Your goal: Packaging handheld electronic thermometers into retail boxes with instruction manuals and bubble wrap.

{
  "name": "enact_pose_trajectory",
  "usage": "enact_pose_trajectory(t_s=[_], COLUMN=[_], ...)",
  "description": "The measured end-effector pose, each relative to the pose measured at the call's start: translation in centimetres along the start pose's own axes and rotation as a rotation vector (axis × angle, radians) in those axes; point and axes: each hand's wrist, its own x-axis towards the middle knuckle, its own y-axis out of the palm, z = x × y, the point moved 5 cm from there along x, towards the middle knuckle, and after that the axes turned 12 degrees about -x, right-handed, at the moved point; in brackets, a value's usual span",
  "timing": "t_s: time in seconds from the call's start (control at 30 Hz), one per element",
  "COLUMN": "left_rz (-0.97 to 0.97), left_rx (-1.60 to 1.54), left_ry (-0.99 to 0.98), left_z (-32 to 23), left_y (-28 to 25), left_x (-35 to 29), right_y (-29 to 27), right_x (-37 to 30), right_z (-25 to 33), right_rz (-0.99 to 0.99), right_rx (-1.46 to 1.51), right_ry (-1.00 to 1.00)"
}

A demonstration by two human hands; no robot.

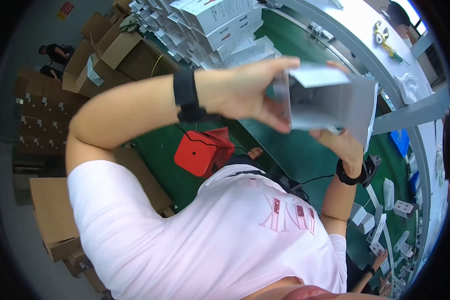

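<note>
A white carton (355,105) with an open end is held up before my chest, above the green worktop (270,142). One pale flap (319,77) folds across its opening, and the inside looks grey and blurred. My left hand (255,90) grips the carton's left side, its thumb and fingers on the edge. From below and the right, my right hand (340,145) holds the carton's lower side, with part of that hand hidden behind it. Black bands with small devices circle both wrists.
White cartons (220,30) are piled at the far side. A red stool (197,152) stands beside the worktop. Brown cardboard boxes (55,210) line the left. A pale shelf frame (410,112) crosses the right. Another person's hand (380,260) is among small parts at lower right.
</note>
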Motion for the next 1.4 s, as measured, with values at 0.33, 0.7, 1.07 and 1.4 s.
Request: enact_pose_trajectory(t_s=[0.33,0.7,1.07,1.4], left_rz=[-0.075,0.24,0.038,-0.725], left_rx=[0.068,-0.305,0.76,0.975], left_ry=[-0.42,-0.455,-0.172,0.76], left_z=[13.6,21.7,23.5,17.8], left_y=[-9.1,-8.9,-12.0,-14.5], left_x=[5.3,21.7,24.6,25.3], right_y=[8.9,16.2,9.2,14.2], right_x=[-14.5,-31.7,-16.4,-7.8], right_z=[-10.1,-26.5,-33.7,-40.5], right_rz=[-0.038,0.05,-0.15,0.641], right_rx=[0.598,1.033,-0.344,-0.191], right_ry=[0.821,1.752,0.886,0.952])
